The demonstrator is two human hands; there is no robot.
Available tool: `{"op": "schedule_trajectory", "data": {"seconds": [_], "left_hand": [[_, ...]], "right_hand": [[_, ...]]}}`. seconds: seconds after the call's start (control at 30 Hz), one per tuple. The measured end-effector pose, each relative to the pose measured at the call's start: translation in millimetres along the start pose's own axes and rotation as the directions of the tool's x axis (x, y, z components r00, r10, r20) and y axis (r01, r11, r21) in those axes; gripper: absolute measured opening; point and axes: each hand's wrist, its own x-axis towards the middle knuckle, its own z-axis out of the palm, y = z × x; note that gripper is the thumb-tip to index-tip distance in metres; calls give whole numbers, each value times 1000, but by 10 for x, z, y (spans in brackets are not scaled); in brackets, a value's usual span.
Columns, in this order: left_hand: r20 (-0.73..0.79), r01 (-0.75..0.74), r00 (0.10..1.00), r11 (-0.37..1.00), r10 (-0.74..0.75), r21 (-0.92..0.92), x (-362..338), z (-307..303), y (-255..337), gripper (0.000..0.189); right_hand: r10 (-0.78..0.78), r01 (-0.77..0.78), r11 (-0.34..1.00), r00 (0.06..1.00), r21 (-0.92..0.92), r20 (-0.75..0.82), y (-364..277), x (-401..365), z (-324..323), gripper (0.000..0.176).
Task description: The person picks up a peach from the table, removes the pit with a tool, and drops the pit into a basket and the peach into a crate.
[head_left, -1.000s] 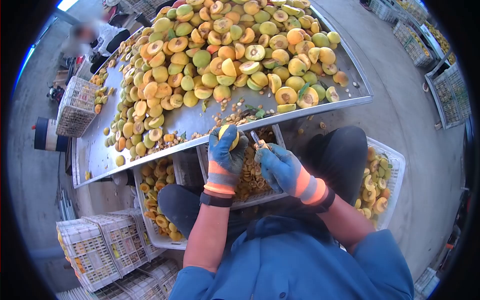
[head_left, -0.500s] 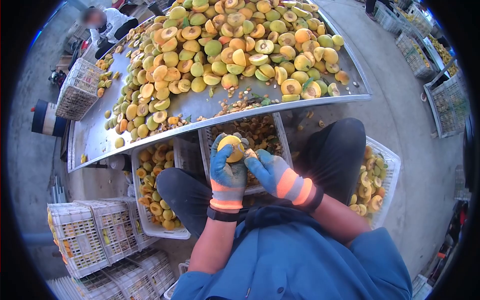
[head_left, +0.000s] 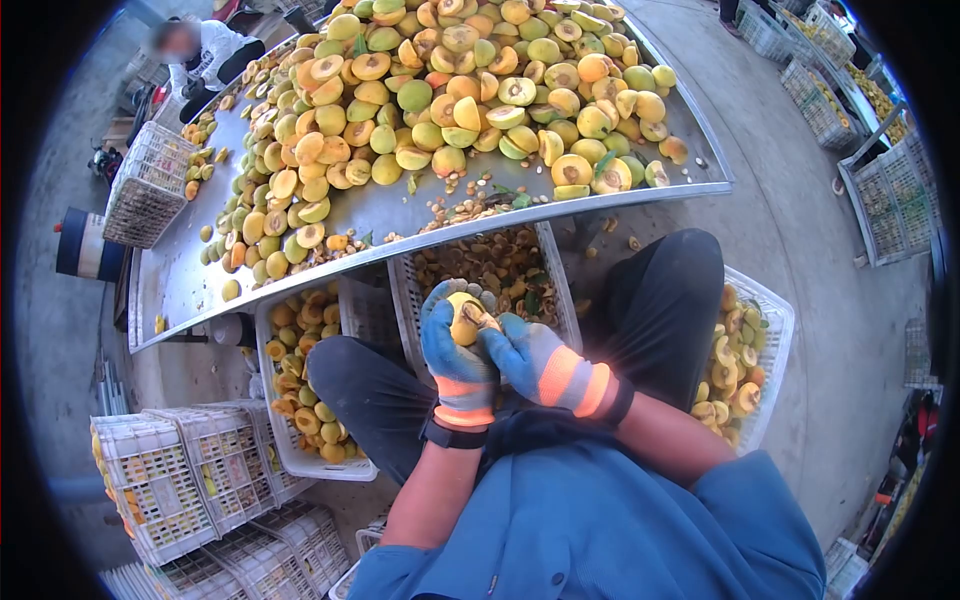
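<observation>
Above the middle crate, my left hand (head_left: 455, 345), in a blue-and-grey glove with orange bands, cups a yellow peach half (head_left: 463, 318), its fingers wrapped around it. My right hand (head_left: 530, 355), gloved alike, is closed and presses against the peach from the right. Between its thumb and fingers sits a small tan-handled pitting tool (head_left: 484, 317), held to the fruit's cut face; its tip is hidden. Under both hands, a white crate (head_left: 563, 290) holds pits and brown scraps.
A metal table (head_left: 400, 212) carries a large heap of halved peaches (head_left: 430, 90) and loose pits. Peach-filled crates stand beside my left leg (head_left: 300, 462) and right leg (head_left: 775, 350). Stacked crates (head_left: 180, 480) are at lower left. Another person (head_left: 215, 50) sits at the far left.
Both hands have drawn together. My right hand has moved slightly left and down, bringing the tool onto the peach half, which has tilted. The whole view has shifted slightly.
</observation>
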Motion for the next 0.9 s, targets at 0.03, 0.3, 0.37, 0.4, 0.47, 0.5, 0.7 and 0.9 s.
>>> {"op": "schedule_trajectory", "data": {"seconds": [0.03, 0.3, 0.37, 0.4, 0.47, 0.5, 0.7, 0.9], "left_hand": [[47, -15, 999, 999, 12, 46, -9, -1, 6, 32], [41, -216, 975, 893, 218, 395, 0, -13, -146, 31], [40, -181, 983, 910, 179, 372, 20, -59, -139, 32], [30, -138, 990, 934, 136, 329, 34, -79, -135, 33], [-2, -65, 998, 963, 68, 261, 42, -30, -118, 33], [-27, -35, 999, 971, 42, 238, 34, -4, -102, 33], [-73, 73, 995, 988, -64, 138, 14, 2, -31, 37], [11, 154, 988, 985, -156, 83, -57, -43, -51, 39]], "right_hand": [[-4, 4, 1000, 1000, -30, 10, -9, 4, 1, 23], [-181, 183, 949, 983, -257, 32, 115, 16, 41, 35], [-83, 105, 963, 992, -249, 98, 89, 41, 16, 37], [-32, 64, 967, 991, -248, 129, 76, 42, 10, 38], [7, 9, 989, 994, -150, 106, 120, 42, 38, 41], [27, -17, 995, 995, -100, 97, 150, 39, 54, 43], [280, -436, 657, 899, 615, 338, 79, 25, 26, 43], [281, -789, 107, 608, 605, 742, -83, 0, -327, 37]]}}
